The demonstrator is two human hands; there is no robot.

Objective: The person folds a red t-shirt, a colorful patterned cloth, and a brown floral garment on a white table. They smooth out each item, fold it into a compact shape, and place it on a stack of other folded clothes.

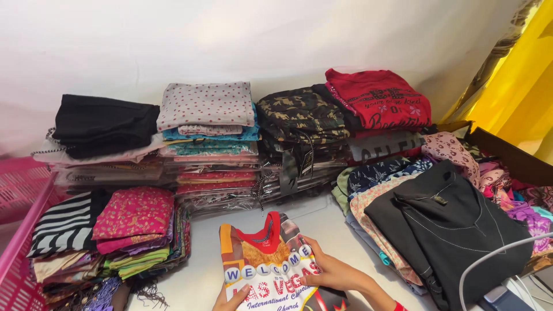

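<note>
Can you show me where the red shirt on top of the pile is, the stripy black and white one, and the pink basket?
red shirt [380, 98]: head view, its front.
stripy top [63, 224]: head view, folded face.
pink basket [20, 193]: head view, side wall.

I see folded stacks along the white wall [276, 34]: a black garment [103, 124], a dotted grey top [206, 103], a camouflage piece [300, 115] and a red shirt [380, 98]. At the left edge of the surface [199, 270] sit a pink basket [20, 190], a striped top [66, 222] and magenta fabric [135, 213]. A black shirt [449, 227] tops the right pile, beside yellow cloth [521, 86].
</note>
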